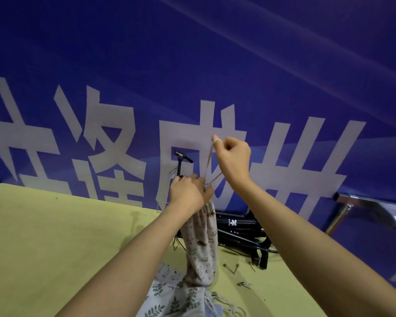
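Drawstring (209,160) pinched taut in the raised right hand (233,156), left hand (188,193) gripping the neck of the patterned pouch (202,236) upright on the counter (55,236) (a good anchor), so pull steadily upward without jerking.

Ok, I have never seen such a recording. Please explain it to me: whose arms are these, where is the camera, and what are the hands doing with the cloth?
There is no machine here. A person wears one camera on the head, looking forward and down, so the two arms are the person's own.

The left hand grips the gathered top of a patterned cloth bag. The bag stands upright, and a black rod sticks out of it. The right hand is raised and pulls a pale cord up from the bag's mouth. The cord is looped over one of its fingers.

On the yellow-green table lie folded black stand legs, a few small metal pins and a leaf-printed cloth. Behind is a blue banner with large pale characters.
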`<state>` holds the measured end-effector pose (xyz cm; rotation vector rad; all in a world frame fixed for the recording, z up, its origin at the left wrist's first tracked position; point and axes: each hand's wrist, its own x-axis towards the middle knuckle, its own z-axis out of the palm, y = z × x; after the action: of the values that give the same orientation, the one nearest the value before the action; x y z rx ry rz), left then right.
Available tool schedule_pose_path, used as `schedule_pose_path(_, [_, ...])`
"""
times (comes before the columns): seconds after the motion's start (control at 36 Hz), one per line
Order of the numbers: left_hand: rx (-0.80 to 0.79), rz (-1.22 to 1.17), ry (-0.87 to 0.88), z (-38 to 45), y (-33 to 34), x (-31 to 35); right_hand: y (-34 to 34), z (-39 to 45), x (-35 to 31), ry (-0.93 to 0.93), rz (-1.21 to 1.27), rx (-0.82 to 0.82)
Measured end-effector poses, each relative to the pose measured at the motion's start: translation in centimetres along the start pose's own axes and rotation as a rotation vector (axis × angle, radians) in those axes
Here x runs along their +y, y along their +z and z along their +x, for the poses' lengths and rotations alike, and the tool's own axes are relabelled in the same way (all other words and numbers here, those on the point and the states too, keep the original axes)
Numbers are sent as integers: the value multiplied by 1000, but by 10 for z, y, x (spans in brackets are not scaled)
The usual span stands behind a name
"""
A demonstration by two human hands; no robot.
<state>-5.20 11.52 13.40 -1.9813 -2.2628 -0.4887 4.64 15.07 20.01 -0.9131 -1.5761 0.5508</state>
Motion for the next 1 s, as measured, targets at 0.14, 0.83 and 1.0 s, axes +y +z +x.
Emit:
schedule_pose_path(0.14, [-106,94,-59,2,-2,6,3,2,1,203,99,124])
schedule_pose_path(0.83, [11,132,-62,-12,2,9,-23,-6,-4,-67,-126,106])
schedule_pose_path(1.0, [-28,250,-80,-7,-4,17,-30,-4,-12,-50,-16,196])
